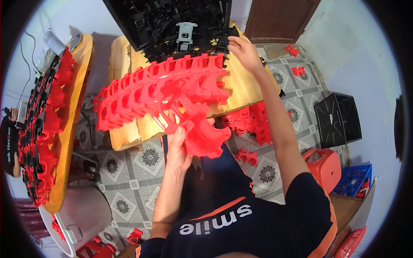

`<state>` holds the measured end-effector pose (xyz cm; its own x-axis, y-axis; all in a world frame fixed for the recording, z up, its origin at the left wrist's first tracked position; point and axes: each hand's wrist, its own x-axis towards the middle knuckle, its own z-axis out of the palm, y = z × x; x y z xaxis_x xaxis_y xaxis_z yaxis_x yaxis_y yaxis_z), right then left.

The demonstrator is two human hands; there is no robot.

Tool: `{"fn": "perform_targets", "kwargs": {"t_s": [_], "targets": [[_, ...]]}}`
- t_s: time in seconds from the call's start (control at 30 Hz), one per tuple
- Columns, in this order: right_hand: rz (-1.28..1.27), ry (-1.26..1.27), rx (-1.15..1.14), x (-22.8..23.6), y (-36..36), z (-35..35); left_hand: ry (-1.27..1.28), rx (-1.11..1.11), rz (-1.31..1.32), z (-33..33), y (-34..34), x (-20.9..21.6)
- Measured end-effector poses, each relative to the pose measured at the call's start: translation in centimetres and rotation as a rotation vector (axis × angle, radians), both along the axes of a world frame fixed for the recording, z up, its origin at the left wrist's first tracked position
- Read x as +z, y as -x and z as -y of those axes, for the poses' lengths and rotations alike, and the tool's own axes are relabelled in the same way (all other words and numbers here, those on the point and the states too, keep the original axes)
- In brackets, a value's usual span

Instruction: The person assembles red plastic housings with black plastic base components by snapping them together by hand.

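Observation:
My left hand [177, 144] is closed round a red moulded plastic part [205, 135], held above my lap at the table's near edge. Just beyond it, rows of similar red parts [129, 101] stand side by side across the wooden table [238, 88], with square openings along their tops. My right hand [245, 52] reaches forward to the right corner of a large black tray [226, 17], its fingertips pinched at a small black plastic part [223, 43]. Many black parts fill the tray, and a grey bracket-like piece [185, 36] lies on top of them.
To the left, an oval wooden table [81, 86] bears rows of red parts with black pieces on them. A white tub [88, 210] stands below. A red stool [325, 170], black crate [337, 120] and blue basket [352, 180] are at right. Red parts [247, 157] lie on the tiled floor.

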<state>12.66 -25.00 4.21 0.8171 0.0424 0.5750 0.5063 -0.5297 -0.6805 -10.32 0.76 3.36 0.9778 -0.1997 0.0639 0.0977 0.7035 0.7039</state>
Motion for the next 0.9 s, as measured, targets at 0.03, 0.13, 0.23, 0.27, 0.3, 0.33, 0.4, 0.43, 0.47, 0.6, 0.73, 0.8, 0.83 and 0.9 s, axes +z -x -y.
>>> {"fn": "perform_targets", "kwargs": {"t_s": [0.03,0.13,0.23,0.27,0.3,0.33,0.4,0.43,0.47,0.6,0.73,0.8,0.83,0.9], "targets": [[-0.082,0.209,-0.093,-2.8,-4.6,1.7,0.0,-0.002,-0.002,0.1,0.4,-0.5],[-0.255,0.586,0.065,-2.4,-7.6,-2.5,0.215,0.03,-0.013,-1.2,2.4,-1.9],[-0.222,0.666,0.184,-1.6,-9.4,-3.5,0.187,-0.046,-0.073,-2.1,3.0,-2.3],[-0.233,0.497,0.186,-1.2,-8.9,-2.8,0.163,-0.069,-0.074,-2.0,3.2,-2.9],[-0.267,0.564,0.01,0.4,-7.4,-2.1,0.269,-0.131,-0.134,-1.4,3.3,-2.8],[-0.196,0.432,-0.017,-1.7,-9.8,3.4,0.283,-0.012,-0.185,0.5,3.2,-3.3],[-0.011,0.694,-0.228,-1.0,-6.0,0.9,0.252,0.065,-0.327,1.2,3.6,-3.3],[-0.026,0.69,-0.307,-0.2,-2.5,-1.4,0.269,0.106,-0.319,1.7,4.3,-3.5],[0.407,0.815,-0.455,-2.7,-6.4,5.0,0.292,0.086,-0.278,2.3,4.4,-3.0],[0.668,0.918,-0.343,-6.0,-1.2,1.1,0.402,0.053,-0.165,1.0,6.1,-3.2],[0.66,0.903,-0.197,-7.6,2.3,4.1,0.315,0.051,-0.092,1.7,5.3,-2.8],[0.608,1.02,0.127,-8.0,3.2,8.1,0.306,0.079,-0.15,1.5,5.0,-2.9],[0.489,1.155,0.13,-6.6,6.2,5.8,0.266,0.079,-0.223,1.1,4.7,-3.5],[0.472,1.1,0.237,-8.3,6.4,7.9,0.224,0.11,-0.29,0.5,4.8,-4.5]]}}
